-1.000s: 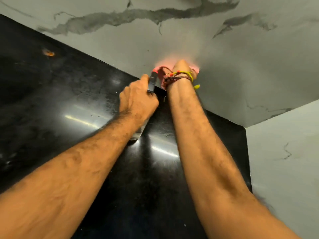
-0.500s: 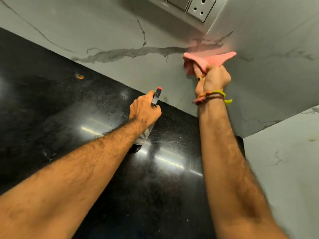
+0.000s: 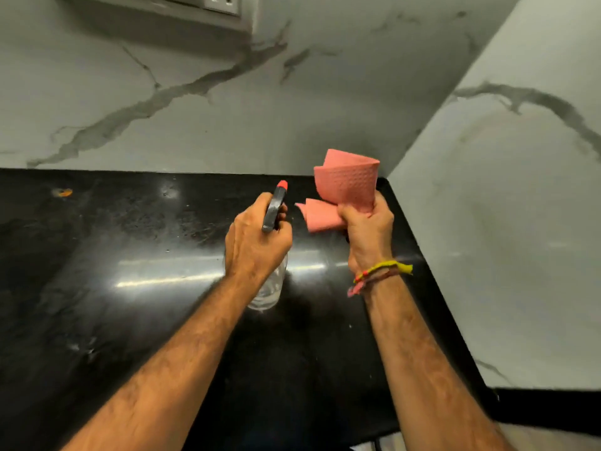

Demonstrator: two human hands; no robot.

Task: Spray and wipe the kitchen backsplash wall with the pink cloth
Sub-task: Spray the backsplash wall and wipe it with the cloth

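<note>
My right hand (image 3: pixel 366 231) grips the folded pink cloth (image 3: pixel 346 185) and holds it up in the air, off the wall, near the counter's back right corner. My left hand (image 3: pixel 257 242) is curled round a clear spray bottle (image 3: pixel 268 288) with a black head and red nozzle (image 3: pixel 282 184), which points at the marble backsplash wall (image 3: pixel 201 125). The bottle is above the black countertop (image 3: pixel 130 255). The wall is white-grey with dark veins.
A side wall (image 3: pixel 507 222) of the same marble closes the corner on the right. A socket panel (image 3: pixel 221 3) sits high on the back wall. A small orange speck (image 3: pixel 63 192) lies on the counter at far left.
My right hand has pulled the cloth off the wall and down toward the counter corner. The view has tilted, and the left hand still holds the bottle.
</note>
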